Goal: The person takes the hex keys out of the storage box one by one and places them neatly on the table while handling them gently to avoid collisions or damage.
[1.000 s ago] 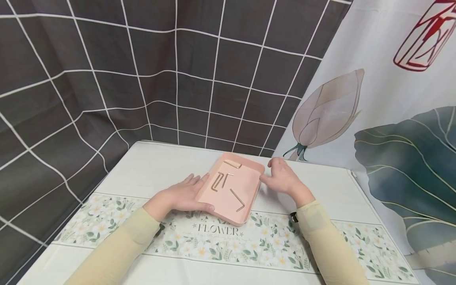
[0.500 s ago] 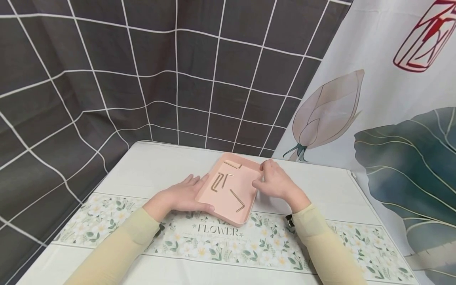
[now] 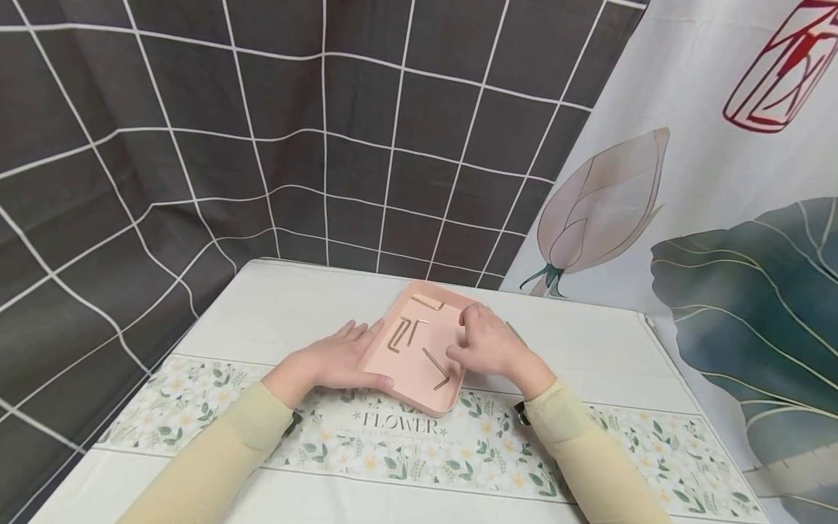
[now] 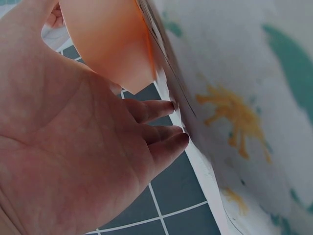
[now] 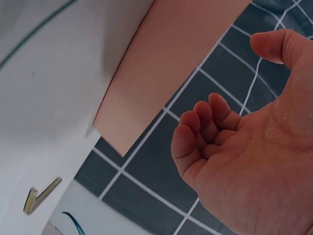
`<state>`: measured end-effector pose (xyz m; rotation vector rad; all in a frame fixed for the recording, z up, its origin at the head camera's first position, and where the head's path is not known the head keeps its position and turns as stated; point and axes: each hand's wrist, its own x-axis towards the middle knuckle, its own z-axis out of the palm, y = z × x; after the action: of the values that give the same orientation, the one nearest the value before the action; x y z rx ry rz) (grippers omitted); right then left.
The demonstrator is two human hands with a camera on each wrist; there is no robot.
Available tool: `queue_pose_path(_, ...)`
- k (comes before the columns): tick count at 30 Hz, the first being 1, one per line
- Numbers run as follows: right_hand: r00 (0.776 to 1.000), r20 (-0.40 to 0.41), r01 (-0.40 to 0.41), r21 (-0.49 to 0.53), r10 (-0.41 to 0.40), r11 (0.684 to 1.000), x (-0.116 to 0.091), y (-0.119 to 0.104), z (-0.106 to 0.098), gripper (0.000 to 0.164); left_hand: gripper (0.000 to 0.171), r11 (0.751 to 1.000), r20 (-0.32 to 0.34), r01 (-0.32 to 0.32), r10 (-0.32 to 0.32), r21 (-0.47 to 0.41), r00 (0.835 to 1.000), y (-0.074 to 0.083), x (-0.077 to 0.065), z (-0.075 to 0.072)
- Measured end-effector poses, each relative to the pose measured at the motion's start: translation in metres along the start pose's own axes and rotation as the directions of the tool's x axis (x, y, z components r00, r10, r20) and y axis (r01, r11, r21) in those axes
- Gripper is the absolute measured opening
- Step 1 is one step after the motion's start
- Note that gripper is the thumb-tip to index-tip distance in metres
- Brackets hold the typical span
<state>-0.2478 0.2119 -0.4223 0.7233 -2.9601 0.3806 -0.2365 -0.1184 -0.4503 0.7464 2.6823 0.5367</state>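
A shallow pink tray (image 3: 425, 364) lies at an angle on the table, with several L-shaped brass-coloured hex keys (image 3: 436, 369) in it. My left hand (image 3: 334, 360) rests along its left side in the head view, fingers fairly straight and thumb at the near rim. Over the right rim hovers my right hand (image 3: 492, 342). In the right wrist view its fingers (image 5: 186, 147) curl loosely, the thumb stands apart, and nothing is held. Another hex key (image 5: 41, 196) lies on the table outside the tray, partly hidden behind the right hand in the head view.
The white tabletop (image 3: 308, 306) has a printed floral band (image 3: 366, 458) across it. A dark gridded curtain (image 3: 366, 167) hangs along the back and left. To the right hangs a pale curtain (image 3: 628, 175) with leaf and bud prints.
My right hand has moved left, from beside the tray to over its right rim. A hex key on the table now shows behind that hand. The left hand and tray stay put.
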Motion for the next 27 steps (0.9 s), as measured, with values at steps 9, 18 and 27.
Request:
queue_pose_path(9,0.998,0.049,0.048,-0.01,-0.047,0.999,-0.001,-0.015,0.009,0.043,0.134,1.0,0.002,0.004,-0.004,0.009,1.0,0.0,0.0,-0.001)
queue_pose_path(18,0.995,0.069,0.081,-0.051,-0.077,0.995,0.0,-0.024,0.02,0.04,0.133,1.0,0.01,0.01,-0.01,0.021,1.0,0.001,-0.002,-0.001)
queue_pose_path(27,0.992,0.107,0.081,-0.08,-0.072,0.993,0.002,-0.032,0.026,0.039,0.132,1.0,0.009,0.004,-0.004,0.031,1.0,-0.001,0.0,0.0)
